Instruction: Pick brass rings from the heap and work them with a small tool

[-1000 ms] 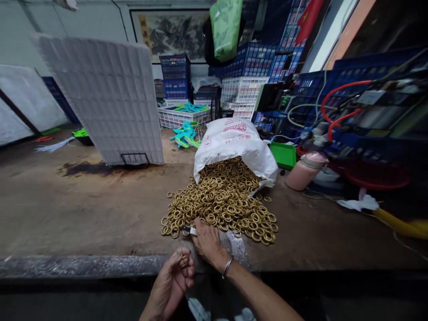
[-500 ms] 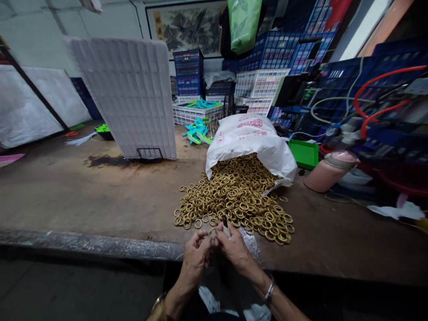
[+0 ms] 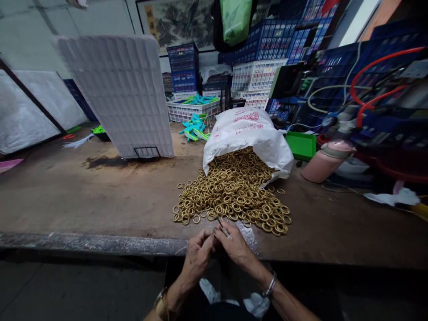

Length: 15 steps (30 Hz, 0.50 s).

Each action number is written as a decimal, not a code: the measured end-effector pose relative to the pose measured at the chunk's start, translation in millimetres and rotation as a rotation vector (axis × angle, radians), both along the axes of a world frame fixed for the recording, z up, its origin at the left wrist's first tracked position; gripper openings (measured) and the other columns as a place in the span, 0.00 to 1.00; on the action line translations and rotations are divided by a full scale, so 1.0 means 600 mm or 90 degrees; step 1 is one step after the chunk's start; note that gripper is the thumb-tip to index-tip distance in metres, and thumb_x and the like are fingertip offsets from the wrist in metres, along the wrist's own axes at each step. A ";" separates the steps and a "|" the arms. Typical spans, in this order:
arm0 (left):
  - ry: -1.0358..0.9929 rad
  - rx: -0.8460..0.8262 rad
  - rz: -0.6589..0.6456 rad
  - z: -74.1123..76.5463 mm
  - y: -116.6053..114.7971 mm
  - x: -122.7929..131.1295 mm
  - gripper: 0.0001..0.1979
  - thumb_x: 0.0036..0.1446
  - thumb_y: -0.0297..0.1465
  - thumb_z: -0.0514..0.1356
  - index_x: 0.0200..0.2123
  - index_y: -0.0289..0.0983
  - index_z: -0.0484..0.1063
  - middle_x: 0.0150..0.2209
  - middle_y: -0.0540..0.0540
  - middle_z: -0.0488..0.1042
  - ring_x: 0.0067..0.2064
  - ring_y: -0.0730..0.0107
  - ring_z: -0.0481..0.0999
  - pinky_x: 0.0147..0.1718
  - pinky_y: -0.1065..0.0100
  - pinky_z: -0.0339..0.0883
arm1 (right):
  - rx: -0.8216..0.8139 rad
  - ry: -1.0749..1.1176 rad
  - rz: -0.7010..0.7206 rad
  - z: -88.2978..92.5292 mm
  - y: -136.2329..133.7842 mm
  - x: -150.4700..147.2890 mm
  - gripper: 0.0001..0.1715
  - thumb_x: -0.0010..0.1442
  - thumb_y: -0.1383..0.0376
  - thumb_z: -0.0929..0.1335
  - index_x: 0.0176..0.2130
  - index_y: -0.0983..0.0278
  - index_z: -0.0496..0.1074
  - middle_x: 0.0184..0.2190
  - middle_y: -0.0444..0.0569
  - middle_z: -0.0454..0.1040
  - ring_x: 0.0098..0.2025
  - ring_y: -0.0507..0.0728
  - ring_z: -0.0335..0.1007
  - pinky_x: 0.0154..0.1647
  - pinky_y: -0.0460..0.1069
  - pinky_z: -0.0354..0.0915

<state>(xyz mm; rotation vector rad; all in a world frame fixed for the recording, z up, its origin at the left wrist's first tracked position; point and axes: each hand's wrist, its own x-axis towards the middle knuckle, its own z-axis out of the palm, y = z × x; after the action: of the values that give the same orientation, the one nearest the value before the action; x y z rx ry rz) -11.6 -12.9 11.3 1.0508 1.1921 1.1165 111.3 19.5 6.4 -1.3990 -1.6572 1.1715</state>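
Many brass-coloured rings (image 3: 234, 191) spill from the mouth of a white printed sack (image 3: 244, 129) onto the brown table. My left hand (image 3: 199, 254) is closed at the table's front edge, its thumb and fingers pinched on a ring that is mostly hidden. Close beside it, my right hand (image 3: 234, 243) is closed around a small tool (image 3: 224, 229) with a thin dark tip that points up and left towards the rings. The fingertips of both hands nearly meet.
A tall ribbed white panel (image 3: 123, 98) stands on a wire stand at the left. Behind the sack are turquoise and green plastic pieces (image 3: 195, 128) and stacked crates (image 3: 257, 76). A green tray (image 3: 302, 146) and pink bottle (image 3: 326, 162) are at the right.
The view has shifted slightly. The ring that showed between my fingertips is now mostly hidden, and the tool in my right hand has tilted to the left.
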 end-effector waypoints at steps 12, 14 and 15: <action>-0.253 -0.123 -0.057 -0.012 -0.005 0.000 0.15 0.49 0.42 0.57 0.25 0.35 0.61 0.18 0.56 0.60 0.15 0.85 0.50 0.13 0.78 0.42 | -0.034 0.083 0.019 0.004 0.000 0.004 0.12 0.54 0.59 0.59 0.24 0.63 0.61 0.20 0.40 0.60 0.23 0.49 0.55 0.25 0.44 0.55; -0.273 -0.135 -0.059 -0.010 -0.006 -0.001 0.14 0.49 0.41 0.58 0.26 0.35 0.62 0.19 0.56 0.60 0.16 0.85 0.50 0.14 0.78 0.42 | -0.044 0.105 0.022 -0.001 -0.001 0.002 0.12 0.53 0.59 0.59 0.25 0.63 0.61 0.20 0.40 0.61 0.23 0.49 0.56 0.25 0.44 0.56; -0.282 -0.144 -0.061 -0.009 -0.006 -0.002 0.14 0.49 0.41 0.58 0.26 0.35 0.62 0.19 0.55 0.60 0.16 0.85 0.50 0.14 0.78 0.42 | -0.055 0.116 0.024 -0.004 -0.001 0.001 0.12 0.53 0.59 0.59 0.25 0.63 0.62 0.19 0.40 0.61 0.22 0.49 0.57 0.24 0.44 0.56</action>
<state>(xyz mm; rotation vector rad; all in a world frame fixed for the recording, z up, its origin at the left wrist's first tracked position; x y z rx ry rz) -12.6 -16.4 6.1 0.6376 0.8780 1.0429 112.0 19.1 4.3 -1.2760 -1.5270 1.3643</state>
